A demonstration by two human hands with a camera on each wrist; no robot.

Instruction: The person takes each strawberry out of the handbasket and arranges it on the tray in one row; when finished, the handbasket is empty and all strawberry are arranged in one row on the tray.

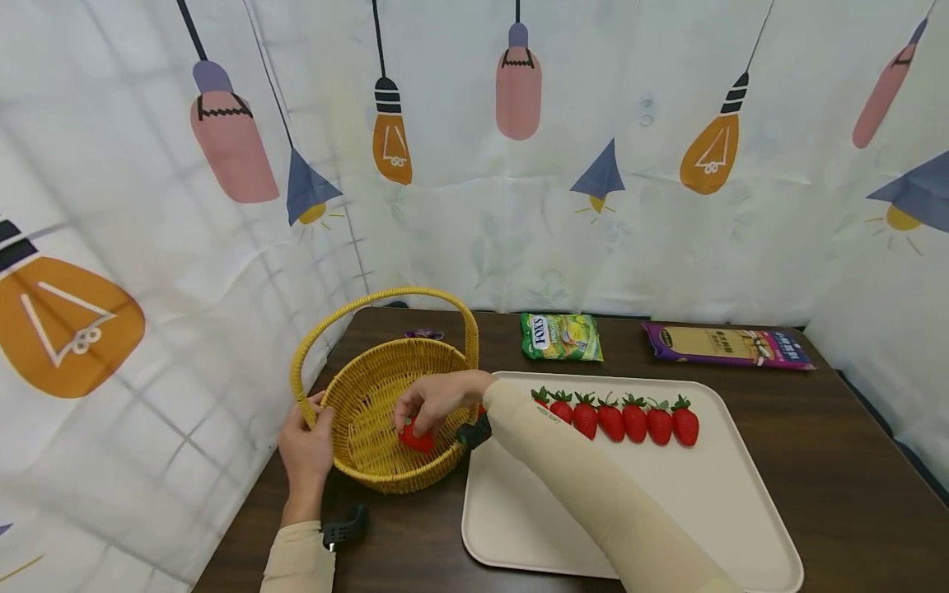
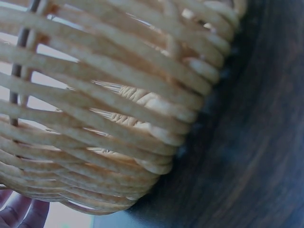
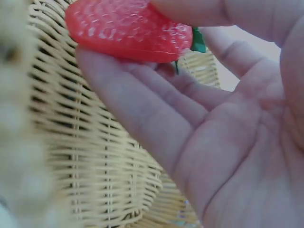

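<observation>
A yellow wicker basket with a tall arched handle stands on the table's left side, seen into from above. My left hand grips its left rim by the foot of the handle. In the left wrist view the woven wall fills most of the picture, with a few fingertips at the lower left corner. My right hand is over the basket's opening and pinches a red strawberry between thumb and fingers. Close up in the right wrist view, this strawberry has a shiny dimpled surface and green leaves.
Right of the basket lies a beige tray with a row of several strawberries along its far side, partly behind my right sleeve. Behind are a green candy bag, a long purple packet and a small purple wrapper. Printed curtains enclose the table.
</observation>
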